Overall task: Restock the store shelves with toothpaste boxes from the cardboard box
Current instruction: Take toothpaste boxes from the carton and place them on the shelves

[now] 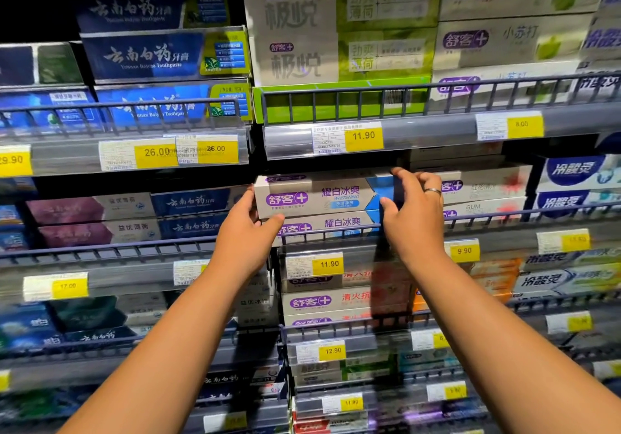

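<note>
Wire-fronted store shelves (pixel 386 124); stacked toothpaste boxes (pixel 322 228), yellow price tags (pixel 364 136)

lower shelves (pixel 369 410): labels blurred | left price tag (pixel 13 159): cut off

Dark metal shelves (pixel 67 161) fill the whole view, tier upon tier, each fronted by a low wire rail (pixel 339 90) and a clear plastic strip (pixel 426 131). Just above the fingers (pixel 416 178), a yellow price tag (pixel 363 136) reads 11.90. Just below them, a second tag (pixel 328 264) reads the same. Up and to the left of the fingers, a third tag (pixel 156 152) reads 26.00. Light falls brightly on the tiers above the fingers, while the top left corner lies in shadow.
</note>
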The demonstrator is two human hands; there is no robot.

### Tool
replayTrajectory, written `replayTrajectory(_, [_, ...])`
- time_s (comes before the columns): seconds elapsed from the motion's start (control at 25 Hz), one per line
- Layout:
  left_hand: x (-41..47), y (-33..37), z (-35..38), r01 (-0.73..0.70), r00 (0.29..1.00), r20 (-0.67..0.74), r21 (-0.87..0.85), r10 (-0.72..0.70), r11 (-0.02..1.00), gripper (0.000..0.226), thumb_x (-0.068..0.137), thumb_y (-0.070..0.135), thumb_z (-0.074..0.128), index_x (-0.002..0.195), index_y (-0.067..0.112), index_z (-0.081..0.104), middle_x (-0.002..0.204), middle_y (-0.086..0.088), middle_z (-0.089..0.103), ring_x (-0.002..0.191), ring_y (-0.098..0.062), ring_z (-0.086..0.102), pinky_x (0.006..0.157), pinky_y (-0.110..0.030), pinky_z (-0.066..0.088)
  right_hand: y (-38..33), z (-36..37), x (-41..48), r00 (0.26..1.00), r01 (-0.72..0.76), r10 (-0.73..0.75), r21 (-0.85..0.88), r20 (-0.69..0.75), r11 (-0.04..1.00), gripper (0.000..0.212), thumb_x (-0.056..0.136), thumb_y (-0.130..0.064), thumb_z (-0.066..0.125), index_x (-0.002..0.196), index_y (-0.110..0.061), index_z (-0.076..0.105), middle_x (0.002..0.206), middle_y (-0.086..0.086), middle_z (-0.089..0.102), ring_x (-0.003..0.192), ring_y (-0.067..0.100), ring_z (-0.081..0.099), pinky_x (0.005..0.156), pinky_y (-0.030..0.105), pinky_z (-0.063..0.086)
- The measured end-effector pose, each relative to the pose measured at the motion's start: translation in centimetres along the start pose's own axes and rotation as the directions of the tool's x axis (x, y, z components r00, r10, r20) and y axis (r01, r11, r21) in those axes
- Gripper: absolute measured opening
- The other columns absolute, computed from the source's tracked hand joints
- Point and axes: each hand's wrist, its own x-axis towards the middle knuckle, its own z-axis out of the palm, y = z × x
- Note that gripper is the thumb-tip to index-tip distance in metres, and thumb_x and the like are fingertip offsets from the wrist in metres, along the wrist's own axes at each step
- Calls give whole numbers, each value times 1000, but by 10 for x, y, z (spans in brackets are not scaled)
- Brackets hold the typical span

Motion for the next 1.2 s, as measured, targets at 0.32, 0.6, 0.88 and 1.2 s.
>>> replayTrajectory(0.32, [0, -2, 3, -13, 1000, -6, -8, 13, 1000, 42, 91, 14, 61, 124, 38, 48, 108, 17, 63, 97, 10, 55, 80, -18, 44, 7, -2, -1, 999, 14, -16, 46, 39, 999, 53, 85, -17, 68, 134, -26, 49, 128, 5, 39, 112, 25, 48, 93, 40, 50])
replayTrajectory(0.6, [1, -1, 6, 14, 999, -33, 10, -14, 1000, 49, 92, 14, 60, 132, 37, 46, 109, 13, 63, 94, 9, 56, 78, -16, 45, 12, -6, 1, 997, 27, -38, 160, 70, 987, 54, 84, -12, 65, 134, -23, 50, 124, 5, 41, 106, 19, 50, 86, 27, 48])
replayTrajectory(0.88, [0, 0, 5, 16, 1000, -26, -3, -16, 1000, 50, 91, 10, 60, 133, 35, 46, 117, 9, 63, 106, -4, 59, 97, -28, 45, 15, -10, -2, 995, 2, -25, 225, 99, 974, 57, 84, -6, 62, 136, -24, 48, 128, 3, 40, 110, 20, 52, 90, 29, 50])
replayTrajectory(1.2, [-4, -14, 4, -48, 999, -27, -41, 47, 998, 41, 90, 7, 59, 126, 26, 54, 111, 18, 64, 96, 17, 58, 84, -5, 43, 21, -26, -36, 999, -7, -6, 234, 53, 972, 55, 83, 0, 62, 133, -18, 51, 122, 3, 41, 87, -2, 48, 75, -9, 28])
